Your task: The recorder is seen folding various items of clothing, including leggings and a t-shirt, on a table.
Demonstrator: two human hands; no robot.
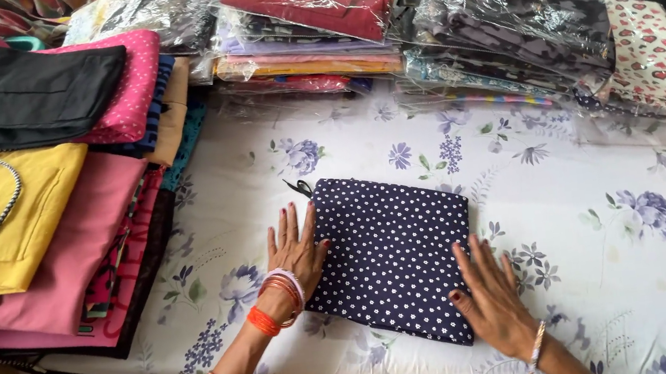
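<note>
Navy dotted cloth (391, 255) (folded), under both hands' fingertips (296, 216)

place: garment shop or packing room
proof: bagged clothes (498, 18) in clear plastic, stacked at the back
also: folded clothes (42, 203) piled at left
surface: table (603, 206) under floral sheet
</note>
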